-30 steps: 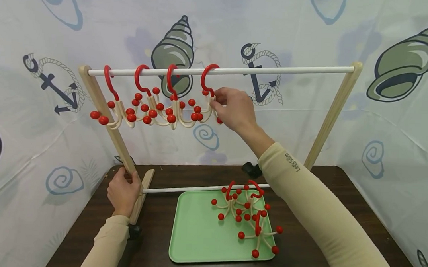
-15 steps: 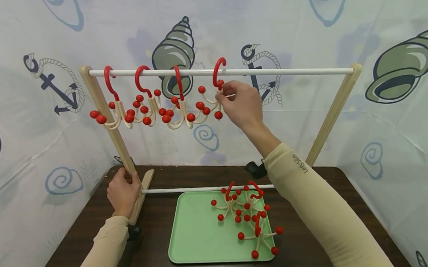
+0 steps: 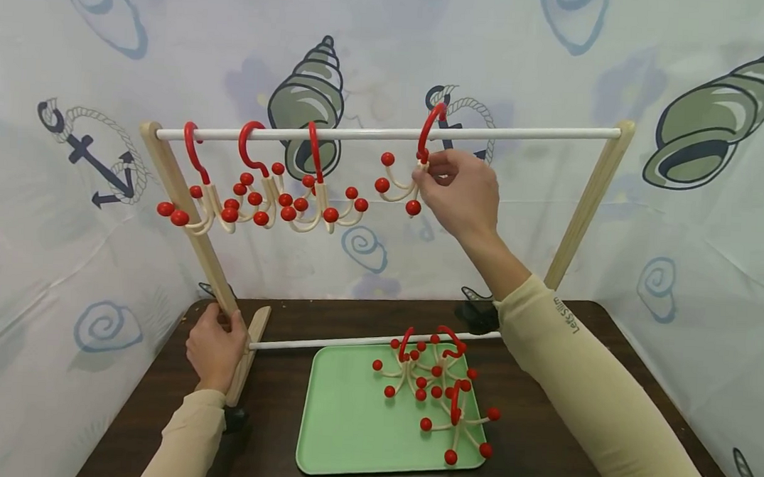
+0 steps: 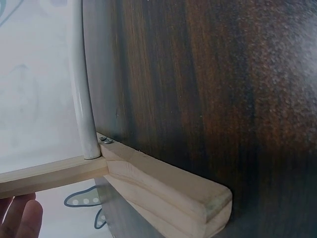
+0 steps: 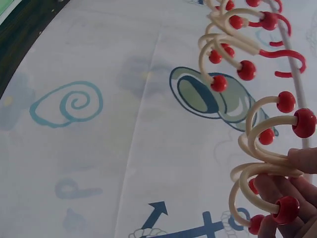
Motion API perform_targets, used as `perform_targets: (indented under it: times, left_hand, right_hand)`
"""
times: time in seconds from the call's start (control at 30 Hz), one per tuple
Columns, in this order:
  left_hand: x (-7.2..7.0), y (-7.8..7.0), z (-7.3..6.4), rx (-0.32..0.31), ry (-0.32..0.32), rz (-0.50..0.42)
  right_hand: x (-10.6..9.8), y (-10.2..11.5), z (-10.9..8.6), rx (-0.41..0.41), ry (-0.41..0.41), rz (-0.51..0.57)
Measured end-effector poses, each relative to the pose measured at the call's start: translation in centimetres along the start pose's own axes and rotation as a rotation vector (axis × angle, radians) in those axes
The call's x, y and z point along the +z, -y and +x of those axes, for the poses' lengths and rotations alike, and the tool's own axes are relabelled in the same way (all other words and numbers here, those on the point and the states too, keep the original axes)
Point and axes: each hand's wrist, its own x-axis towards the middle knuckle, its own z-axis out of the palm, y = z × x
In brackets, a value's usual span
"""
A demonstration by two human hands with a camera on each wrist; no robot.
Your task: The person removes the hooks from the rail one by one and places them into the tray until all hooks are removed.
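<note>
My right hand (image 3: 461,192) pinches the upper stem of a cream multi-arm hanger with a red hook (image 3: 427,130) and red ball tips. That hook crosses the white upper rod (image 3: 521,134), its curve rising above it; I cannot tell whether they touch. In the right wrist view, the thumb and fingers hold this hanger (image 5: 257,131) by its stem. Down at the left, my left hand (image 3: 216,349) grips the wooden post (image 3: 205,252) of the rack near its foot. Three similar hangers hang at the rod's left: one outermost (image 3: 196,152), one middle (image 3: 244,147), one inner (image 3: 315,154).
On the dark table (image 3: 541,416) lies a green tray (image 3: 349,415) with three more hangers bunched at its right side. A lower white rod (image 3: 326,343) runs behind the tray. The right wooden post (image 3: 578,211) stands beyond my right forearm. Patterned cloth (image 3: 493,44) hangs behind.
My right hand has moved right along the upper rod with its hanger, away from the three hanging ones. The third hanger has turned slightly. My left hand stays on the post.
</note>
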Motion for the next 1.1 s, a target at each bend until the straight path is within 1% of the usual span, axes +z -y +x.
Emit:
perform_targets:
  times: [0.07,0.17,0.27,0.37,0.5,0.63,0.77,0.83,0.93,1.1]
  left_hand:
    - [-0.1,0.2,-0.1,-0.002,0.001,-0.002]
    - [-0.3,0.4,-0.1,0.004,-0.001,0.000]
    - [-0.4,0.7,-0.1,0.011,-0.014,0.002]
    - [-0.4,0.9,-0.1,0.019,-0.018,0.000]
    - [-0.4,0.9,0.0,0.018,-0.015,0.002]
    - [-0.4,0.6,0.1,0.014,-0.015,0.001]
    - [-0.3,0.6,0.0,0.003,-0.016,0.005]
    - [-0.2,0.6,-0.1,0.002,-0.019,0.008]
    - [0.0,0.6,-0.1,0.011,-0.019,0.003]
    - [0.0,0.2,0.0,0.017,-0.024,-0.013]
  right_hand:
    - [-0.4,-0.3,-0.7,-0.001,0.004,0.035]
    - [-0.9,-0.6,-2.4,0.003,0.033,0.081]
    - [-1.3,-1.0,-4.7,0.008,0.076,0.121]
    - [-1.7,-1.4,-7.5,0.035,0.136,0.132]
    - [-1.6,-2.1,-11.8,0.108,0.232,0.134]
    - [-0.9,-2.4,-15.9,0.191,0.310,0.162]
    - [0.0,-2.2,-19.5,0.279,0.356,0.141]
    - [0.5,-2.2,-21.1,0.316,0.372,0.115]
    - [1.4,-2.5,-23.4,0.352,0.363,0.099]
    - [3.4,-3.9,-26.4,0.336,0.283,0.039]
